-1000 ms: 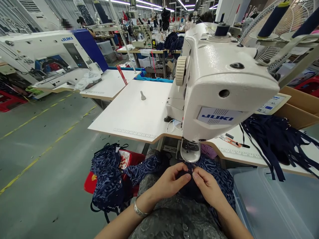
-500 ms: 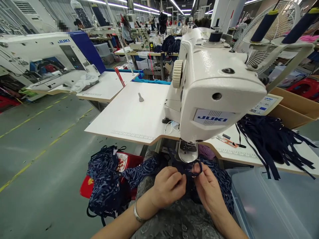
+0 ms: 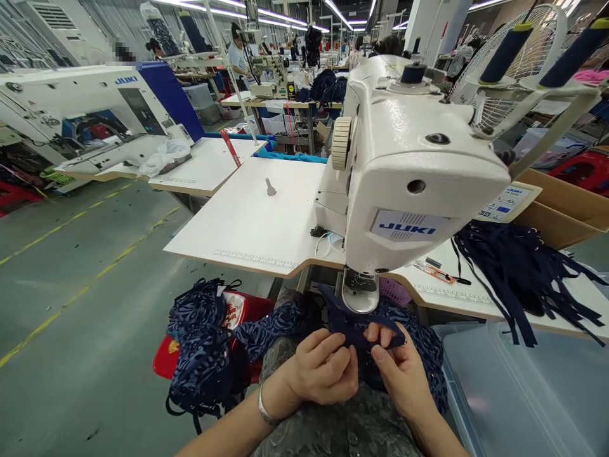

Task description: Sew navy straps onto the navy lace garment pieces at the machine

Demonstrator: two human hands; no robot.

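Just below the needle area of the white sewing machine [image 3: 428,184], both my hands work at a navy strap [image 3: 391,325]. My right hand [image 3: 402,374] pinches the strap between thumb and fingers, with a loop of it bent over the fingertips. Close beside it, my left hand [image 3: 323,368] is curled shut at the strap's other part, its fingertips pressed together on the navy fabric. A dark blue patterned garment [image 3: 276,327] lies across my lap, passing behind both hands. What lies under the presser area is hidden by the machine head.
More patterned garments [image 3: 202,343] are heaped on a red stool [image 3: 164,358] at left. Navy straps [image 3: 523,266] hang over the right table edge, near orange-handled snips [image 3: 440,273]. A translucent bin [image 3: 528,393] stands at lower right. A metal piece [image 3: 270,187] lies on the white table [image 3: 247,216].
My right hand has turned and its fingers have curled inward, changing the strap from a round loop to a flatter fold. My left hand stays nearly in place. The view shifts slightly.
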